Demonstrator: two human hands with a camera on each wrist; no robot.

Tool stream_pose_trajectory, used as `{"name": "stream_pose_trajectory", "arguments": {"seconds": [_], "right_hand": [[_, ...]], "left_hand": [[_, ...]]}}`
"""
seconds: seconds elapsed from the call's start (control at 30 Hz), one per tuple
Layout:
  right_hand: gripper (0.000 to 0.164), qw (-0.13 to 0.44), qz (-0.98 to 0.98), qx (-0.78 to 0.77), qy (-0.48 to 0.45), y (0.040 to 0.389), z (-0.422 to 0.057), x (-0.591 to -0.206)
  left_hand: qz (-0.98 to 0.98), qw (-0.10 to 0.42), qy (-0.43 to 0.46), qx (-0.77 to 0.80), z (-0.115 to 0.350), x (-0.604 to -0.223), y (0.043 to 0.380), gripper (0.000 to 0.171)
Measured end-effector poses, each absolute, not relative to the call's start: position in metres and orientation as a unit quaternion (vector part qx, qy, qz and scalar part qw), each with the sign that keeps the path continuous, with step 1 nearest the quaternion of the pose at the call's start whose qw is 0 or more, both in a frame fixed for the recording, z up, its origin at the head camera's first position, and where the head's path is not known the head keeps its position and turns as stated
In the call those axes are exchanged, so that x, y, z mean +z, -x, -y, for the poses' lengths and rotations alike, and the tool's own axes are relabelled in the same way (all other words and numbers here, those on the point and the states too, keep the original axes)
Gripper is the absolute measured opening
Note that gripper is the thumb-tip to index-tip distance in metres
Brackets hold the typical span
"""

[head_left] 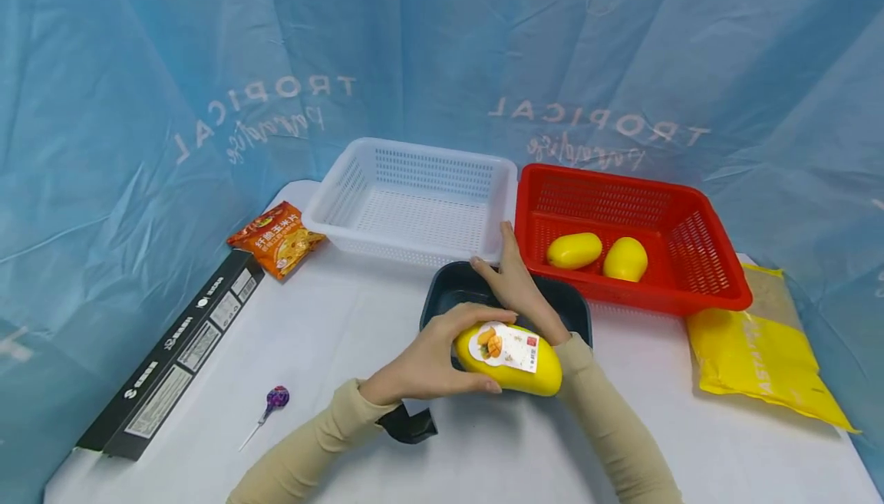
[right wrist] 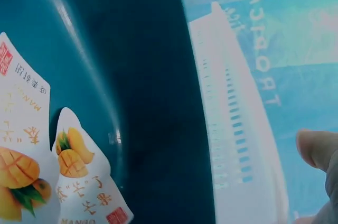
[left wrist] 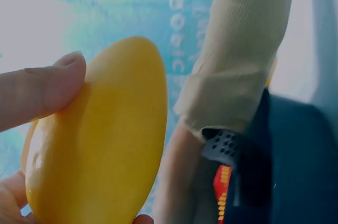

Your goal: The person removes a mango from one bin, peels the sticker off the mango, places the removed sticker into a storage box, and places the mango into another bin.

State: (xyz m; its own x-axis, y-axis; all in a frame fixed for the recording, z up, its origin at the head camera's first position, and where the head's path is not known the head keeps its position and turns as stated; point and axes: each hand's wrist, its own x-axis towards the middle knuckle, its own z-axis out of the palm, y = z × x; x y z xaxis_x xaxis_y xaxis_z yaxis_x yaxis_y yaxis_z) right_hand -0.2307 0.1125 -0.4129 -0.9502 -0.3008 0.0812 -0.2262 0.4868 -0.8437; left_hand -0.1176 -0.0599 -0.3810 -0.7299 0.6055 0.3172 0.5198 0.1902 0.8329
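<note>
A yellow mango (head_left: 549, 370) with a white picture label is gripped in my left hand (head_left: 424, 354), thumb on one side and fingers on the other. The left wrist view shows the smooth back of this mango (left wrist: 113, 145) close up. My right hand (head_left: 519, 285) reaches over a dark basin (head_left: 445, 289), its thumb and fingers extended and holding nothing, near the white basket (head_left: 331, 235). Inside the basin, in the right wrist view, lie mango-print labels (right wrist: 87, 174). Two more mangoes (head_left: 575, 251) rest in the red basket (head_left: 663, 301).
An orange snack bag (head_left: 279, 239) and a long black box (head_left: 183, 347) lie on the left. A purple lollipop (head_left: 277, 396) is near the front. At the right, a yellow packet (head_left: 766, 354) sits beside the red basket. Blue curtain (head_left: 442, 44) closes off the back.
</note>
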Motion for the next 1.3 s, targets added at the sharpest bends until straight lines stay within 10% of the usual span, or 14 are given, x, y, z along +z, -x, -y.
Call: {"name": "stream_pose_trajectory", "arguments": {"seconds": [1.3], "right_hand": [[0.083,-0.055,-0.81,-0.498,0.304,0.056,-0.189,-0.444]], "left_hand": [[-0.824,0.089,-0.374,0.416,0.056,-0.464,0.068,0.075]]}}
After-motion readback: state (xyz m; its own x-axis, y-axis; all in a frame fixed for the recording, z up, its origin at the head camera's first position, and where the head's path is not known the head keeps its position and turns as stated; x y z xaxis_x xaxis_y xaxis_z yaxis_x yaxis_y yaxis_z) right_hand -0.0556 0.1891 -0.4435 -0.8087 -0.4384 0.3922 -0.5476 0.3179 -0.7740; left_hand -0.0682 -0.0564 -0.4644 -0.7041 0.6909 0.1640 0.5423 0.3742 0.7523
